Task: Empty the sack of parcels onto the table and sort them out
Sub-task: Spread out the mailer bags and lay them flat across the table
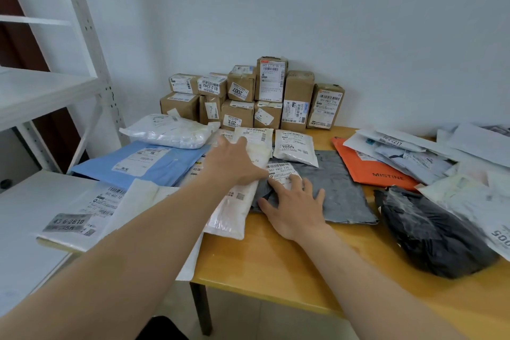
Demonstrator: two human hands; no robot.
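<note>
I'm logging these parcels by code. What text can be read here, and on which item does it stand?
"MISTINE": orange mailer
"1004": small white pouch
"2007": tilted brown box
"81-2-2202", upside down: low brown box
"507-P802 T70": rightmost box, also grey mailer
"43-6-2610": white mailer at near left
Other label print is too small or blurred.

Brown cardboard boxes [248,96] with white labels stand stacked against the wall at the upper centre of the frame, at the back of the counter [276,257]. In front of them, lying flat, are a blue mailer [143,163] at left, a grey mailer [339,188] at centre, and an orange mailer [380,171] printed MISTINE at right. A crumpled black bundle [430,234] lies at lower right.
</note>
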